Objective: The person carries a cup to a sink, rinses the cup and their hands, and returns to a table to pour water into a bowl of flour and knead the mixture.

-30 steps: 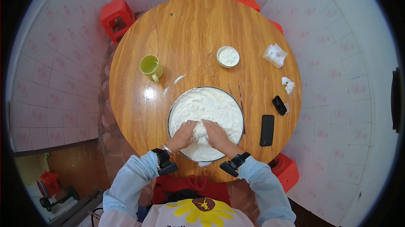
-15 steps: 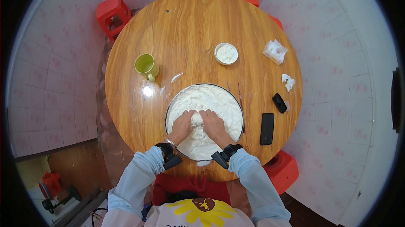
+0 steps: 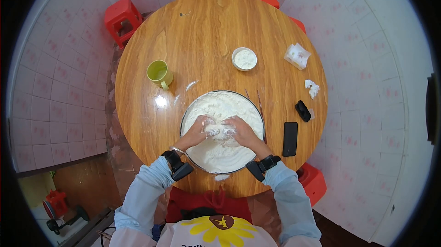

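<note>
A wide round basin [image 3: 189, 109] with a dark rim holds a broad layer of white flour [image 3: 225, 102]. Over its middle, my left hand [image 3: 198, 130] and my right hand [image 3: 240, 130] face each other a little apart, fingers curled inward round a clump of floury dough [image 3: 220, 132]. White powder coats the fingers of both hands. The fingertips are partly hidden in the clump. Below the hands, the flour shows a smooth, swept surface.
On the round wooden table [image 3: 211, 31] stand a green mug [image 3: 158, 72] and a white bowl of flour [image 3: 244, 58]. To the right are a plastic packet [image 3: 297, 56], crumpled tissue [image 3: 312, 89], a black case [image 3: 302, 111] and a phone [image 3: 290, 139]. Chopsticks [image 3: 260, 104] lie beside the basin.
Both hands have moved from pressing close together in the flour to a wider grip round the clump. The wrists and forearms have spread outward, and the flour near me looks smoother.
</note>
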Available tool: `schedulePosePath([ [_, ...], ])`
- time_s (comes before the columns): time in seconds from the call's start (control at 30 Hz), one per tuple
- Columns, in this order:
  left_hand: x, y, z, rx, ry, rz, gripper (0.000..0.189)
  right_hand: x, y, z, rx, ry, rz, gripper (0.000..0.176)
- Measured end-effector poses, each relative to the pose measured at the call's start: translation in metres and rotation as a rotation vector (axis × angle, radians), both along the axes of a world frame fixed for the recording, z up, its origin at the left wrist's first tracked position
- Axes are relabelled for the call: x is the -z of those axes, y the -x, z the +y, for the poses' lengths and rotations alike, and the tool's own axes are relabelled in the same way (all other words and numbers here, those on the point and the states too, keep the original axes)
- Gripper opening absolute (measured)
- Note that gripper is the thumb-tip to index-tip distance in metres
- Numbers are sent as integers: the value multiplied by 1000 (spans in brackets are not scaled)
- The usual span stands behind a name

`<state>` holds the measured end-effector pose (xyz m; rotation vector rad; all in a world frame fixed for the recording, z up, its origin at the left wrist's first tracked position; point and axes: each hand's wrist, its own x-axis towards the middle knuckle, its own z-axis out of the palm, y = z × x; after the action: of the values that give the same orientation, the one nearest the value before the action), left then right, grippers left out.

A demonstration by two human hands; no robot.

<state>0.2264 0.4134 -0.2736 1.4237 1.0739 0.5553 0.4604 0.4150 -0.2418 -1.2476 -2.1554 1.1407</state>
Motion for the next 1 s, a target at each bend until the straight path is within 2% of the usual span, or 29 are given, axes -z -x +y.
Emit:
schedulePosePath([
  [0.07,-6,-2,1,-3,19,-61,67,-4,2,3,-1,37,-54,51],
  [0.13,-12,-1,3,146,44,-2,67,-7,7,5,-8,74,-103,54],
  [0.17,-10,-2,3,145,46,1,67,-8,8,5,11,-19,-138,57],
  [0.23,-6,-6,-3,140,-215,74,69,-6,8,3,33,-108,-176,61],
  [0.27,-5,-8,-7,142,-212,73,69,-3,9,0,18,-42,-163,63],
  [0.33,-9,-10,-15,194,-449,296,70,0,12,-6,0,27,-152,65],
  [0.4,-18,-14,-23,160,-452,345,69,-1,18,-15,-27,-37,-292,63],
  [0.43,-21,-17,-25,133,-454,391,69,-3,25,-21,35,-110,-350,58],
  [0.57,-24,-20,-18,94,-485,404,64,-1,39,-22,136,-151,-375,50],
  [0.73,-28,-28,-2,56,-315,532,64,2,47,-12,292,-186,-400,40],
  [0.83,-19,-29,7,3,-314,525,53,11,48,-7,348,-204,-416,37],
  [0.97,-14,-28,15,4,-303,517,50,19,46,-3,413,-226,-389,34],
  [1.0,-10,-28,14,-10,-282,503,53,23,45,-3,406,-202,-385,39],
])
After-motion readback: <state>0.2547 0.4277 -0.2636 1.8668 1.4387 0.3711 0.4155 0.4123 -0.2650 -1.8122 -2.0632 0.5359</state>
